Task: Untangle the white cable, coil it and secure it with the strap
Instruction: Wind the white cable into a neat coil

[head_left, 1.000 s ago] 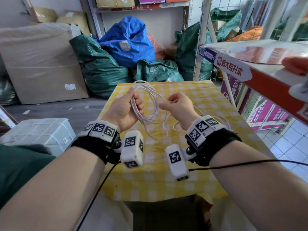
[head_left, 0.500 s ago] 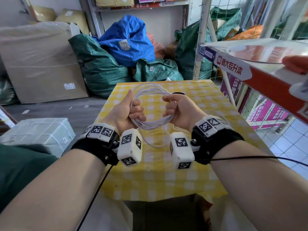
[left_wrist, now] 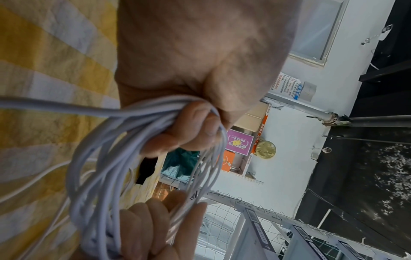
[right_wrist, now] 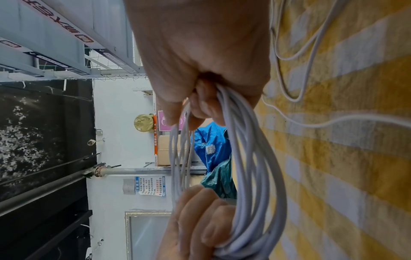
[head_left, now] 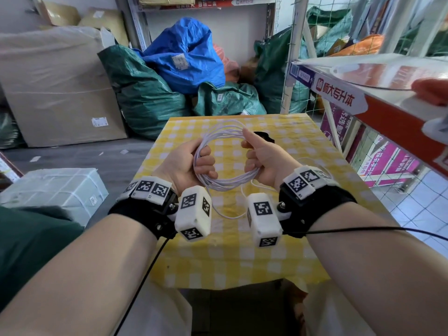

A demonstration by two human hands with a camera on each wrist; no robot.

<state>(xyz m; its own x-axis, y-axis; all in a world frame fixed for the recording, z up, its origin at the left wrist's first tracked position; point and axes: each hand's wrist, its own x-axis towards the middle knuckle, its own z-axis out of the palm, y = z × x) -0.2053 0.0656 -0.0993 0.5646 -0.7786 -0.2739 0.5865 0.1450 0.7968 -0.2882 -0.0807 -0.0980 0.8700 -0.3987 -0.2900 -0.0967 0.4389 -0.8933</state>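
The white cable (head_left: 224, 132) forms a round coil of several loops held upright above the yellow checked table (head_left: 303, 132). My left hand (head_left: 194, 161) grips the coil's left side, fingers curled round the strands (left_wrist: 142, 119). My right hand (head_left: 257, 156) grips the coil's right side (right_wrist: 242, 123), its thumb pointing up along the loops. A loose tail of cable (head_left: 232, 215) hangs from the coil and trails over the cloth (right_wrist: 311, 70). A black strap (head_left: 265, 137) lies on the table just beyond my right thumb, partly hidden.
Green and blue sacks (head_left: 184, 57) and a large cardboard box (head_left: 55, 88) are piled behind the table. A red and white shelf (head_left: 378, 93) with wire mesh juts in at the right. A wrapped white parcel (head_left: 51, 190) sits on the floor at left.
My right hand has closed in on the coil and now grips its right side, thumb up. The loops have been drawn into a rounder, tighter ring between both hands.
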